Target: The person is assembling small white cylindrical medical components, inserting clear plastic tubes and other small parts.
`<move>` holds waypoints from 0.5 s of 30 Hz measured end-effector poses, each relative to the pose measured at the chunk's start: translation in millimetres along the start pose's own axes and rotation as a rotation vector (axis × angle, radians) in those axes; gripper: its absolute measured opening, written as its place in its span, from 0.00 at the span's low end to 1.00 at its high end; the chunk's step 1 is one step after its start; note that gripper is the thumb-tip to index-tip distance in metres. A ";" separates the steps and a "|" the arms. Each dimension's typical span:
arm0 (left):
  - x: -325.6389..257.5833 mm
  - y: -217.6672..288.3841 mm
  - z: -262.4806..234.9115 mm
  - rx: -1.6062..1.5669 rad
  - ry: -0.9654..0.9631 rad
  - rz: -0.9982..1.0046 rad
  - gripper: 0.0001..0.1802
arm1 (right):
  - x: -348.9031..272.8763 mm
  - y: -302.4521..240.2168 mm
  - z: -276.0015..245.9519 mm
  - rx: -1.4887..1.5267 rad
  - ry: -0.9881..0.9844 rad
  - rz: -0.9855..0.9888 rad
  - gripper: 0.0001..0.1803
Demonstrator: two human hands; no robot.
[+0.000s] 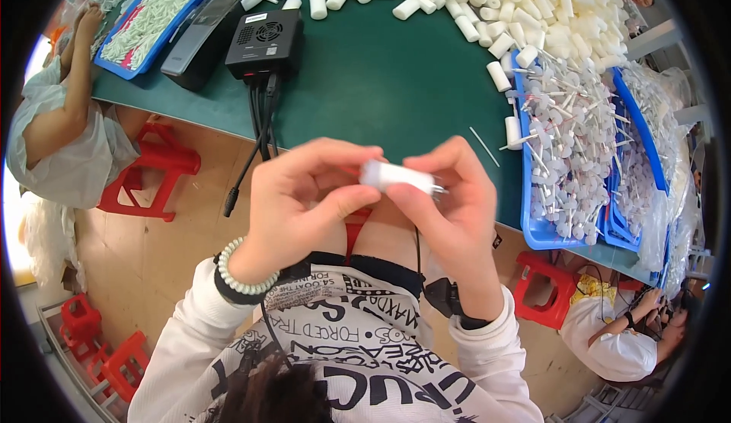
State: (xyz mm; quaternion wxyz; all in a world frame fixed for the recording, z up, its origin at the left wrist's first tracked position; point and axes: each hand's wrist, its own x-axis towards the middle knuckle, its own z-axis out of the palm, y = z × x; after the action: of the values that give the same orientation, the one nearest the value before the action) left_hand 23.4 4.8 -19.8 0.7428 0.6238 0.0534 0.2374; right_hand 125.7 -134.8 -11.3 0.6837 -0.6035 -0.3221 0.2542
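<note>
Above my lap, close to the table's near edge, a short white cylinder [406,177] is held level between my two hands. At its left end sits a translucent cap [371,174], pinched by the thumb and fingers of my left hand [293,198]. My right hand [455,208] grips the cylinder's body with thumb and fingers, and a thin pale tip [438,189] sticks out at that end. Motion blur hides the finer detail. To the right, a blue tray [539,238] holds many white stems with translucent round caps.
A large heap of white foam-like cylinders [502,4] covers the far right of the green table [373,80]. A black box with a fan [264,42] and cables stands far left, beside a blue tray of pale sticks [152,23]. Co-workers sit left and right; red stools [145,175] stand around.
</note>
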 end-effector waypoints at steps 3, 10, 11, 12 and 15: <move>1.9 -6.3 -15.7 0.093 0.209 -0.059 0.12 | 25.3 -2.0 16.9 -0.194 -0.065 -0.001 0.13; 20.7 6.6 -49.9 0.055 0.442 0.180 0.16 | 206.1 3.7 -21.6 -0.984 0.000 -0.379 0.18; 26.7 -6.8 -55.7 0.065 0.446 0.152 0.16 | 199.0 23.1 -36.6 -1.002 0.006 -0.321 0.18; 18.2 -2.4 -61.6 0.101 0.465 0.152 0.17 | 192.6 31.4 -36.3 -1.005 -0.012 -0.274 0.17; -0.9 3.2 -53.7 0.077 0.513 0.048 0.17 | 199.7 29.0 -14.0 -0.978 -0.068 -0.246 0.17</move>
State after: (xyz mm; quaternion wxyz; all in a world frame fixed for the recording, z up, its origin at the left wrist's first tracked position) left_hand 1.5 53.2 -28.5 0.6749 0.5719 0.2343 0.4030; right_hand 269.8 7.1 -14.1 0.3348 -0.8021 -0.4944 0.0108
